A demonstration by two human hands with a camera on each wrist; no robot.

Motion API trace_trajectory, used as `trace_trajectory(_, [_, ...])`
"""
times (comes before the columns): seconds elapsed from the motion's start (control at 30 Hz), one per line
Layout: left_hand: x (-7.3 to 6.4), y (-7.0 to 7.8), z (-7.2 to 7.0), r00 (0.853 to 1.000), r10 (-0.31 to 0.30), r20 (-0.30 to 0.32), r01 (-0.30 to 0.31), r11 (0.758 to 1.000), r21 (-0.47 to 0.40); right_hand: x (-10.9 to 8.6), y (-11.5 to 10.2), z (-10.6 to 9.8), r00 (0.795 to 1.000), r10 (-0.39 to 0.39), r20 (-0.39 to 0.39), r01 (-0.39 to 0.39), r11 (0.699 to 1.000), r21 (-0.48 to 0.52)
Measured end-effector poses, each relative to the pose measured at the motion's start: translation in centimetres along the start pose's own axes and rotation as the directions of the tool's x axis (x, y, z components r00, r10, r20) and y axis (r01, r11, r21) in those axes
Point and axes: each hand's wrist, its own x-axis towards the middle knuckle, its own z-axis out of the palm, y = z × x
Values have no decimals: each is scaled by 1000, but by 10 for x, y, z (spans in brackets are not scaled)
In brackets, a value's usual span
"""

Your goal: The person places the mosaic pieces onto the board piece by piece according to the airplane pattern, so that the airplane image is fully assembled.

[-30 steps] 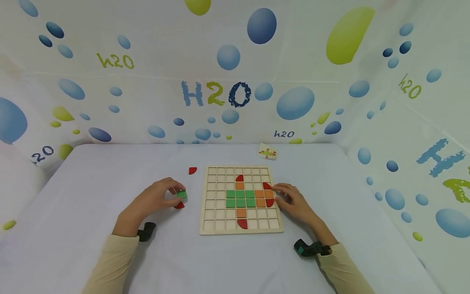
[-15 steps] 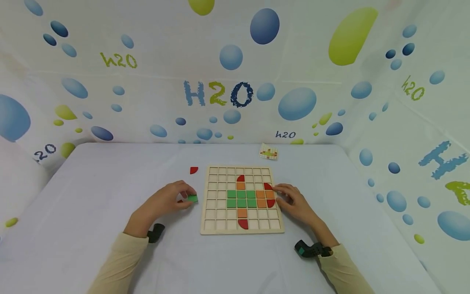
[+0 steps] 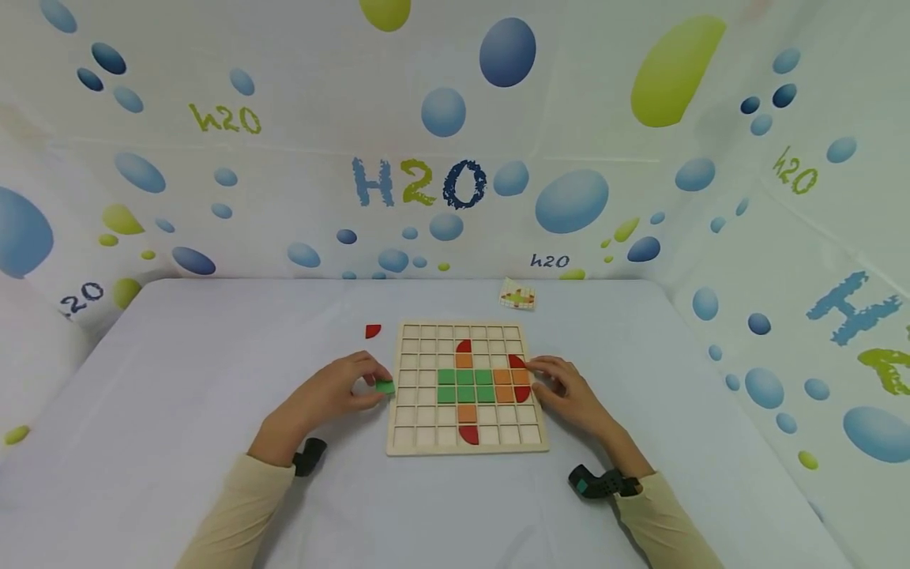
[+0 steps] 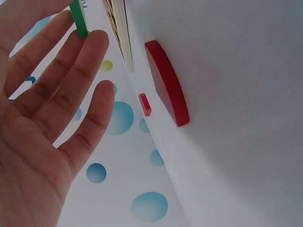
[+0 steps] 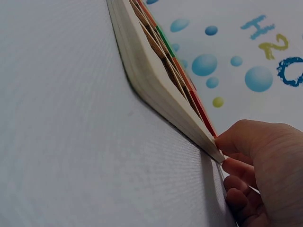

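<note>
My left hand [image 3: 329, 393] pinches a green square tile [image 3: 385, 387] between thumb and fingertips at the left rim of a wooden grid board [image 3: 415, 435]. In the left wrist view, the remaining fingers extend past the tile. My right hand [image 3: 572, 393] holds the board's right rim, index finger and thumb beside the red quarter-circle pieces [image 3: 522, 393] there. Set in the board are green tiles [image 3: 465, 386] in two rows, orange tiles [image 3: 503, 385] and several red quarter-circles. A loose red quarter-circle [image 4: 165, 85] lies under my left hand, hidden in the head view.
Another red quarter-circle [image 3: 373, 331] lies on the white-covered table [image 3: 455, 514], off the board's far left corner. A small card [image 3: 517, 294] printed with a coloured grid pattern sits behind the board. A patterned sheet [image 3: 284, 213] hangs beyond the table.
My left hand has carried the green tile to the right, from over the loose red piece to the board's left rim. The right hand has stayed at the right rim.
</note>
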Motion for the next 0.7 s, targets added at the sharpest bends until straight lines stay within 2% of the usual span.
trace_trajectory(0.1, [2, 2, 2, 1000, 7, 1, -7, 1000, 12, 0, 2, 0, 1000, -10, -3, 10, 1000, -1])
trace_trajectory(0.27, [5, 2, 6, 998, 66, 11, -66, 998, 17, 0, 8, 3, 1000, -22, 0, 22, 1000, -2])
trace_trajectory(0.53, [16, 8, 13, 995, 76, 65, -78, 997, 25, 3, 45, 15, 1000, -3, -18, 3, 1000, -19])
trace_trajectory(0.7, [23, 8, 18, 992, 100, 79, -101, 995, 20, 2, 53, 14, 1000, -7, -15, 7, 1000, -8])
